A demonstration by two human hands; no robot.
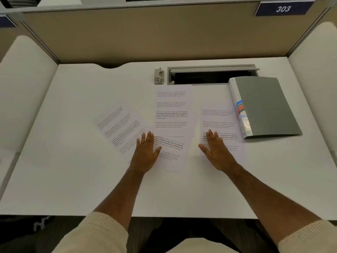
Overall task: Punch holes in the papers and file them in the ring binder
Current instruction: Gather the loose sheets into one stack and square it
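Four printed papers lie spread on the white bench [73,179]. The left hand [145,154] lies flat with its fingers straight and close together, pressing on the tilted paper [171,154] near the middle. Another tilted paper [118,125] lies just to its left, partly under it. The right hand [216,150] also lies flat, thumb spread out, on the right paper [220,121]. Between the hands and farther away lies the straight middle paper [173,110], which covers the top of the tilted one.

The grey ring binder [264,106] lies shut at the far right, touching the right paper's edge. The small hole punch [159,76] stands at the far side, just beyond the middle paper and beside a long open slot [209,76] in the bench.

The bench has much bare room on the left and near the person. Tan walls [127,37] stand around it, and a blue sign [283,9] reads 303.
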